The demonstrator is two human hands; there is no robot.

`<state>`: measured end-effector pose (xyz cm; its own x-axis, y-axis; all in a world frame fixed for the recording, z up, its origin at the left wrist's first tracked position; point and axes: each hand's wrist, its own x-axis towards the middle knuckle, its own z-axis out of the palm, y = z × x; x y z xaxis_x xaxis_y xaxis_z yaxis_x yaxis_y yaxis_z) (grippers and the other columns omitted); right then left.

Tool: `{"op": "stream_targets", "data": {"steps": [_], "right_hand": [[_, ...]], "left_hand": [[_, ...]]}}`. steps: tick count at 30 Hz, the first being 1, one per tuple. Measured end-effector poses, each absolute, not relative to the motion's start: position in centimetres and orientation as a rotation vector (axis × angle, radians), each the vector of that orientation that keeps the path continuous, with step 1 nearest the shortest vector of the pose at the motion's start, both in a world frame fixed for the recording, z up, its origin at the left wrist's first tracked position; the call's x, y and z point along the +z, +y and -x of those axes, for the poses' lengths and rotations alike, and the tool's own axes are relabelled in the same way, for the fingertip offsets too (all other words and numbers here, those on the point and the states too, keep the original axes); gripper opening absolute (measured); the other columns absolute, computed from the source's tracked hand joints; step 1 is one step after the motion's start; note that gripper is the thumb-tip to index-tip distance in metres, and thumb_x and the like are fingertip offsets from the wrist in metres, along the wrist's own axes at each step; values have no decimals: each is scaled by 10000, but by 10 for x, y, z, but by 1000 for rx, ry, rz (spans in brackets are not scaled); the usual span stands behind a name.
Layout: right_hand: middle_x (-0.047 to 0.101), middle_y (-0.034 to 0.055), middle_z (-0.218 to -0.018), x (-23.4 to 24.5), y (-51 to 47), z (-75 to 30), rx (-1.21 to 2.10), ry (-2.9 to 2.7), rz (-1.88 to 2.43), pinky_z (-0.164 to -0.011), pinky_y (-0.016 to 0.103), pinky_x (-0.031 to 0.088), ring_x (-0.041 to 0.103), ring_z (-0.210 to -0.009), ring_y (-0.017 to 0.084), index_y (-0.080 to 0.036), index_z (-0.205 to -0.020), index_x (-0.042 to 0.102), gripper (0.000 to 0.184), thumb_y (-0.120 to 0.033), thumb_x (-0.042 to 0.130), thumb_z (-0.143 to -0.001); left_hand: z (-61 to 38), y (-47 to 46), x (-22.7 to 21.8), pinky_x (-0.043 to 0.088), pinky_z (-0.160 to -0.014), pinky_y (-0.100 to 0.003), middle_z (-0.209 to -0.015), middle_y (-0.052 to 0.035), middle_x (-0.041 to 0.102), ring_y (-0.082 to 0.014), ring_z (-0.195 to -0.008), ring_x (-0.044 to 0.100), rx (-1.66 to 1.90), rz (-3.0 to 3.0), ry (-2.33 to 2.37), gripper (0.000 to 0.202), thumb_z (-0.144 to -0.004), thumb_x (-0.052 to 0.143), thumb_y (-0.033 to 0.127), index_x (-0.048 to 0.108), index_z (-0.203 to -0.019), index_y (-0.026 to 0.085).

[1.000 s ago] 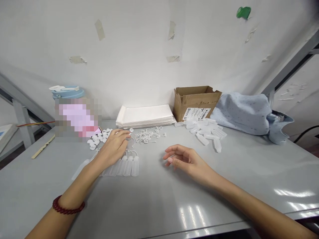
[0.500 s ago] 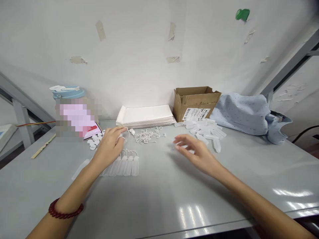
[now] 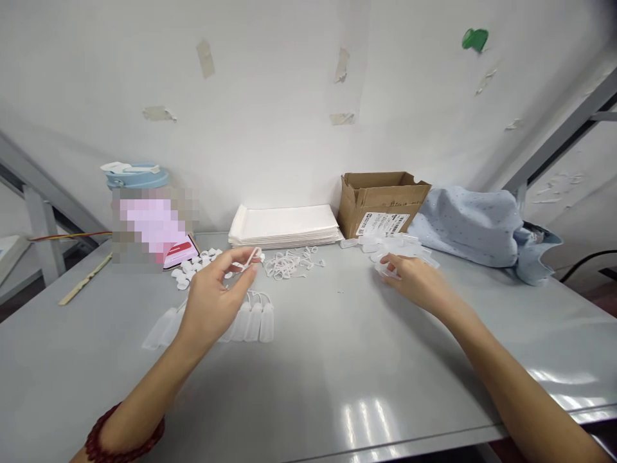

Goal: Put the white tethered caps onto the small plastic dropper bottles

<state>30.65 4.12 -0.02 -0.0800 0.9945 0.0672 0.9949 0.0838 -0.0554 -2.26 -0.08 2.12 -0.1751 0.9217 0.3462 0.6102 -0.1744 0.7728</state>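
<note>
Thin white strap [image 3: 250,258] being pinched by left hand [image 3: 211,292], left of brown cardboard box [image 3: 385,200], right hand [image 3: 418,281] curving over translucent plastic tubes [image 3: 393,242], grasp unclear

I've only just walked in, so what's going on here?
A person works with both bare hands at a grey table. The left hand pinches a thin white loop between thumb and fingers. The right hand is at the pile of translucent tubes in front of the cardboard box; whether it grips one is hard to tell. Near the left hand lie a row of looped tubes and some white caps; a heap of loose loops sits in front of the white stack.
</note>
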Motion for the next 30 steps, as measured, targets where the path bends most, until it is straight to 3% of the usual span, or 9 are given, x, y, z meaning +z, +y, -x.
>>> {"op": "stream_targets", "data": {"steps": [5,13,19,30], "right_hand": [[707,78,-962,-1,31,-285,197,-2219,1712,-680,318,520,667,-854,225,-166,-1111,593,286,-225,579,-831],[699,55,-968,-7,-9,-235,580,-2069,1055,-745,288,554,659,-811,159,-184,-1110,575,275,-251,622,-847],[692,56,-949,-13,-17,-230,634,-2080,948,-749,287,557,654,-801,152,-179,-1126,558,293,-223,632,-846],[677,62,-957,-6,-22,-230,752,-2121,923,-750,310,554,644,-859,178,-214,-1144,534,290,-244,605,-864]], "left_hand": [[9,-10,21,473,-673,-270,-864,-2,695,-190,-853,611,1236,-1688,1613,190,-829,591,393,657,-921,240],[-15,-24,11,479,-742,-285,-961,-11,673,-170,-857,599,1073,-1931,1339,134,-851,565,286,687,-874,234],[-26,-28,5,480,-788,-284,-885,4,699,-157,-871,618,1018,-2012,1197,100,-848,565,208,665,-859,214],[-27,-32,8,511,-769,-325,-884,11,704,-180,-817,631,900,-1948,1342,109,-807,613,280,668,-899,260]]}}
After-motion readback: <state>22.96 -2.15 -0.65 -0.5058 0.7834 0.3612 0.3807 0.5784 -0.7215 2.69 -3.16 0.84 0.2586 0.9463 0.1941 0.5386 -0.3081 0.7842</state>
